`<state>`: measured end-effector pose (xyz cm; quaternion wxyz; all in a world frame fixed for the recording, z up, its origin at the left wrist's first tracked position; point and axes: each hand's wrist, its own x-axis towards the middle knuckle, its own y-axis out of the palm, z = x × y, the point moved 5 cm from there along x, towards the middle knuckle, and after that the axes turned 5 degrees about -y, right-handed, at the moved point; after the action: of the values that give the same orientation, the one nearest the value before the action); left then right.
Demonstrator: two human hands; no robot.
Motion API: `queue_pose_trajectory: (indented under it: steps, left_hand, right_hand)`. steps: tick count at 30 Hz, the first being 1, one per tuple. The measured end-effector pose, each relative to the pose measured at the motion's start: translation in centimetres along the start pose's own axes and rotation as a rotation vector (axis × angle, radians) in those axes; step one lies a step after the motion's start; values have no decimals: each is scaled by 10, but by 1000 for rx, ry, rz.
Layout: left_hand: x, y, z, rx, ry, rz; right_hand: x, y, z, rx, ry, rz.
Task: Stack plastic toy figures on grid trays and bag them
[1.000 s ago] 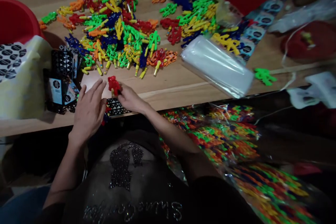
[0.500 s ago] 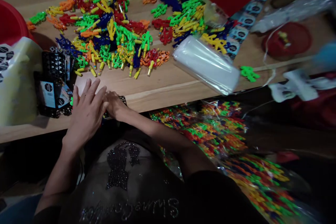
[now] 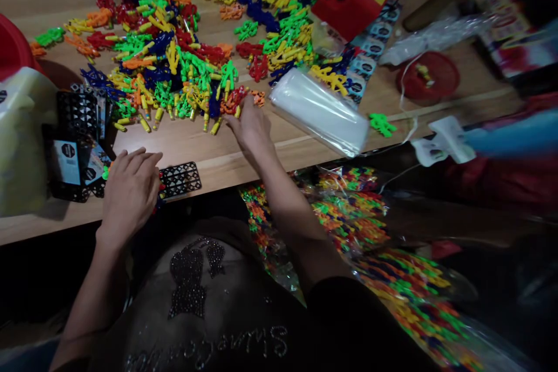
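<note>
The right hand [image 3: 249,128] is open, its fingers spread with their tips at the near edge of a heap of bright interlocking plastic toy pieces [image 3: 174,64]. The curled left hand [image 3: 128,192] lies just beside a black plastic lattice strip [image 3: 179,180], and whether it grips anything cannot be told. A band of light wooden table [image 3: 183,154] runs between the heap and the table's near edge, with a roll of clear plastic bags [image 3: 320,111] to the right.

The left hand [image 3: 129,193] lies palm down at the near left, its fingers [image 3: 146,157] curled and pointing right, with the bare left forearm [image 3: 89,296] rising from the near edge. The right arm [image 3: 288,215] stretches farther out, and the right hand [image 3: 250,126] angles down, fingers [image 3: 235,120] spread.
</note>
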<state>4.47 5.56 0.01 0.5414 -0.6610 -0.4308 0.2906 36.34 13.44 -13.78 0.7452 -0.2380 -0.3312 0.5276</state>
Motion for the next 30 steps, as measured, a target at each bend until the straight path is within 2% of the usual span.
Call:
queue_pose_trajectory:
  steps: [3,5,7,10,12,15,20,26,30]
  left_hand:
    - [0,0,-1,-1,-1,7]
    - [-1,0,-3,-9,-22,17]
    - [-2,-1,-5,-16,-53,24]
    - [-2,-2,-8,-4,-81,38]
    - [-2,-1,-9,13,-83,49]
    - [-2,1,-8,27,-73,66]
    - [-3,3,-5,46,-46,74]
    - [-6,0,-13,51,-21,86]
    - [-7,1,-20,82,6,78]
  right_hand:
    - [-13,4,-6,45,89,-16]
    - [-28,7,6,162,84,-2]
    - [-47,11,31,321,50,78]
    - [-84,23,82,545,-24,332]
    - [-110,31,114,619,-83,478]
    - [-137,45,142,562,-153,564]
    - [-158,67,149,332,-210,608]
    - [-169,71,171,164,-322,612]
    - [-155,68,174,233,-397,721]
